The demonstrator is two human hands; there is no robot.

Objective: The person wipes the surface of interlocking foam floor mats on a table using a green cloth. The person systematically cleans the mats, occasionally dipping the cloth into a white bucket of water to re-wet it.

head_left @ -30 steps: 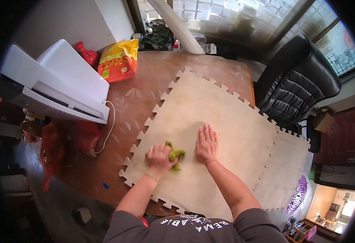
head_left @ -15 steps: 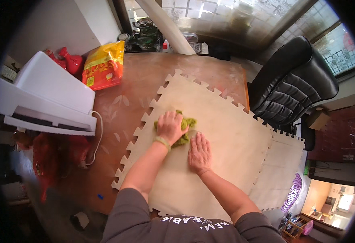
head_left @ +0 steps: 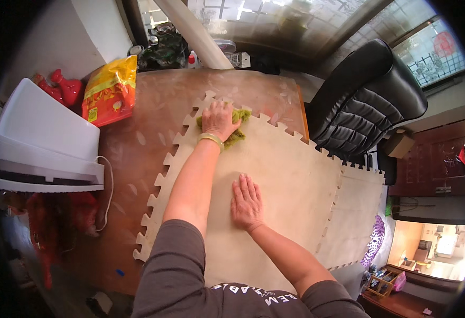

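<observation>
A beige foam mat (head_left: pixel 285 185) with jigsaw-toothed edges lies over the table in front of me. My left hand (head_left: pixel 219 121), with a pale bangle at the wrist, presses a crumpled green cloth (head_left: pixel 236 137) onto the mat close to its far corner. The fingers bend over the cloth, which bulges out around them. Lower and to the right, my right hand (head_left: pixel 247 202) lies flat on the mat, fingers stretched out and holding nothing.
A brown tabletop (head_left: pixel 137 143) shows beyond the mat. To the left stand a white appliance (head_left: pixel 47 138) with a cord, a yellow-and-red bag (head_left: pixel 110 90) and a red vase (head_left: pixel 67 87). A black padded chair (head_left: pixel 367 100) is at the far right.
My left hand has slid the green cloth away from me, toward the mat's far corner, and the arm is stretched further. My right hand stays flat on the mat. The view has shifted slightly.
</observation>
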